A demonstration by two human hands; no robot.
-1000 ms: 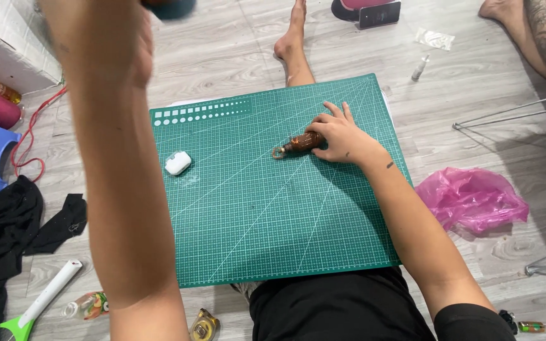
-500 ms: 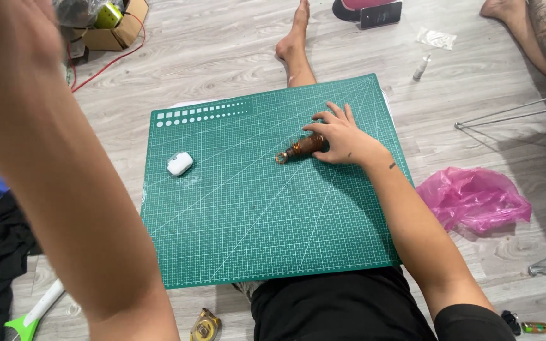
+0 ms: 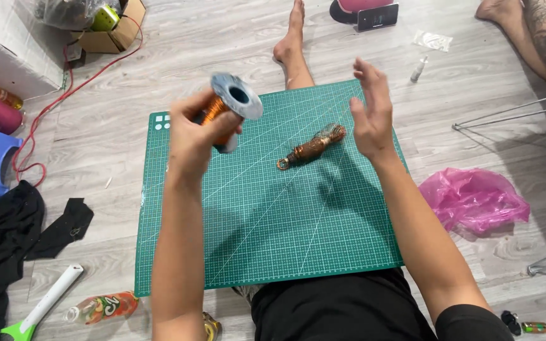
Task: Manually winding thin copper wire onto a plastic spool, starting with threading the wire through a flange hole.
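- Spool of copper wire (image 3: 229, 110): held in the air above the left part of the green cutting mat (image 3: 254, 240), tipped so that one pale round end with its dark centre hole faces up and toward the camera; orange-brown wire shows wound around the core behind that end.
- Left hand (image 3: 194, 136): raised off the mat, fingers wrapped tight around the spool from below and from the side, thumb across the wire.
- Right hand (image 3: 371, 117): lifted above the right part of the mat, open, fingers spread and slightly curled, holding nothing and touching nothing, well apart from the spool.
- Wire-wrapped piece (image 3: 311, 148): a long brownish object bound in copper wire, with a small loop at its lower end, lying at a slant on the mat between the two hands, nearer to the right one; neither hand touches it.
- The mat lies on a grey wooden floor (image 3: 96, 158), in front of the person's lap.
- Pink plastic bag (image 3: 475, 199): crumpled on the floor just right of the mat.
- Black cloth (image 3: 7, 233): spread on the floor to the left.
- Small bottle (image 3: 99, 309): lying on its side near the mat's lower left corner.
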